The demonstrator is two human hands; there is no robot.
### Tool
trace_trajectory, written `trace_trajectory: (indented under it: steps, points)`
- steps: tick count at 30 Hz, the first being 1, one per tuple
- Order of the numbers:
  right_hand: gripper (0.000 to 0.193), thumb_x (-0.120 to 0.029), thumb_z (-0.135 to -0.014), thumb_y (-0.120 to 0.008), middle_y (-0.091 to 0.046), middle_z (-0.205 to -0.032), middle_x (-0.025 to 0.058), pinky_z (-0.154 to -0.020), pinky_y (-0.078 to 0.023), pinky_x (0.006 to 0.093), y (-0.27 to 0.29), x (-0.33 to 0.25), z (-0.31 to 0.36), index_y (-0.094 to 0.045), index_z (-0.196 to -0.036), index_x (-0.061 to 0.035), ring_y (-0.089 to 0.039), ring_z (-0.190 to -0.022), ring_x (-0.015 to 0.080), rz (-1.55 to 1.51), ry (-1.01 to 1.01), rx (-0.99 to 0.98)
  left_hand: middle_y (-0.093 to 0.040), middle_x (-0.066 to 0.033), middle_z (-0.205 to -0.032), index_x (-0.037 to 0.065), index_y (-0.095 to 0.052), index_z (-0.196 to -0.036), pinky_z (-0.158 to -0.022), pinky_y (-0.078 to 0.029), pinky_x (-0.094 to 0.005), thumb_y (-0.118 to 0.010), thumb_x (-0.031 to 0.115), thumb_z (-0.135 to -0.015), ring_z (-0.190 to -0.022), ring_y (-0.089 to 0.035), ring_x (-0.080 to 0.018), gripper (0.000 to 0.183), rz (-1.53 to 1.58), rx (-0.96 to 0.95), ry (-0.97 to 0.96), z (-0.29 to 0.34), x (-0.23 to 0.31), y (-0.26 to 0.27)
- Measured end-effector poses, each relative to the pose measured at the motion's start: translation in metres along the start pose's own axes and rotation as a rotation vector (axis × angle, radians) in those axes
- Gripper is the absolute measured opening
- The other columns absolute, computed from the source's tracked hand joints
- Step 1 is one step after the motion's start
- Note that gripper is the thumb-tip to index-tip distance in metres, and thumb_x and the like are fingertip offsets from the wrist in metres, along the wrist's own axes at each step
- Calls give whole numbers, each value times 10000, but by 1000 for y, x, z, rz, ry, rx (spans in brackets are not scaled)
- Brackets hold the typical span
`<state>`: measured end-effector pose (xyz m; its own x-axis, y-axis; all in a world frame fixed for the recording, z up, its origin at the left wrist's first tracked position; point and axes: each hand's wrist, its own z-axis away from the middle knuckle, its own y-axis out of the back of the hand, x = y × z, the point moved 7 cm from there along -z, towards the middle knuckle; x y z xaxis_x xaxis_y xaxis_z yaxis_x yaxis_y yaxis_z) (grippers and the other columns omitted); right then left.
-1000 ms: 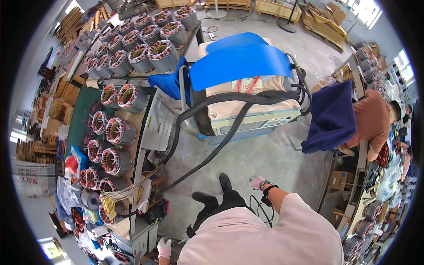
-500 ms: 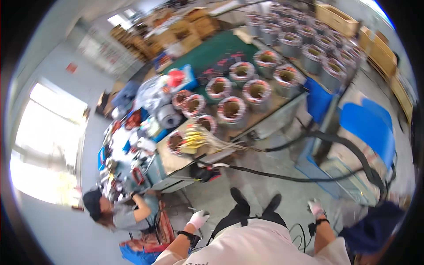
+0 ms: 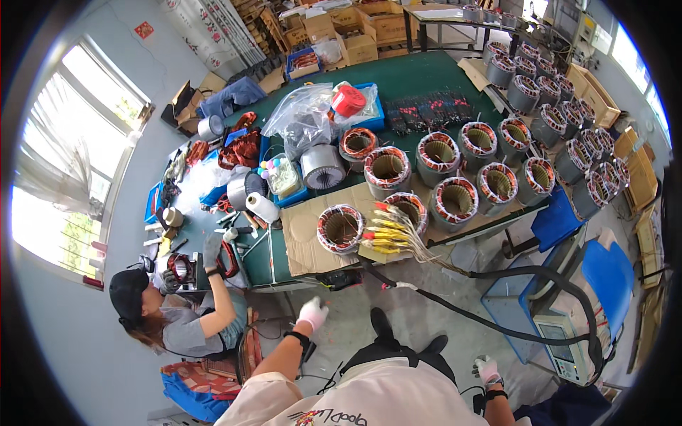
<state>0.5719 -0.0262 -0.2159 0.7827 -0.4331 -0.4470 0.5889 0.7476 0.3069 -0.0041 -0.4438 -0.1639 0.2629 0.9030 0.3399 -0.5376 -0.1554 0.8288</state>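
Note:
My left hand [image 3: 312,314], in a white glove with dark fingertips, hangs above the floor short of the table's near edge. Its fingers are loosely bent and apart, with nothing seen in them. Low on my right side is my gloved right hand [image 3: 486,370], fingers apart and holding nothing visible. Nearest the left hand on the table is a motor stator [image 3: 340,229] with copper windings, standing on cardboard [image 3: 302,245]. Beside it, a bundle of yellow- and red-tipped test leads [image 3: 391,231] lies partly over another stator [image 3: 408,206].
Several wound stators [image 3: 455,202] line the green table [image 3: 426,78]. Black cables [image 3: 490,323] sag from the leads to a test machine [image 3: 561,341] at right, near a blue chair [image 3: 604,277]. A seated co-worker [image 3: 174,323] handles a stator [image 3: 182,268] at left.
My view has turned and steadied, showing the table more level. My left hand has swung forward toward the table, and my right hand has dropped back. The co-worker's arm now reaches over the table.

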Motion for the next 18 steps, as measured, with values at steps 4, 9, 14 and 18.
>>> trace_trajectory:
  steps: [4,9,14,18]
  points:
    - [306,-137,-961,-631,-725,-925,129,-551,-551,339,-33,-36,20,-643,-1217,32,-719,-658,217,39,40,44,-683,-254,-1183,2,-654,-1105,-941,-556,-461,-749,257,-840,-1105,-670,-408,379,-127,150,-33,-86,6,63]
    - [350,-143,-960,-622,-726,-942,140,-581,-550,341,-68,-63,44,-627,-1260,36,-717,-681,214,133,108,5,-716,-200,-1180,22,-689,-1158,-956,-569,-427,-850,343,-759,-1115,-699,-349,536,-308,-68,18,-124,30,79]
    - [347,-153,-936,-670,-736,-912,148,-558,-558,336,-73,-64,56,-652,-1220,45,-734,-684,223,98,30,30,-729,-199,-1195,26,-714,-1162,-949,-579,-428,-781,239,-803,-1118,-713,-351,423,-326,-189,40,-125,52,103]
    - [338,-161,-941,-671,-733,-908,148,-546,-564,348,-69,-68,49,-650,-1205,49,-730,-667,236,135,-6,-4,-725,-231,-1198,-2,-729,-1153,-946,-583,-429,-753,228,-791,-1123,-710,-367,429,-327,-198,57,-133,42,97]
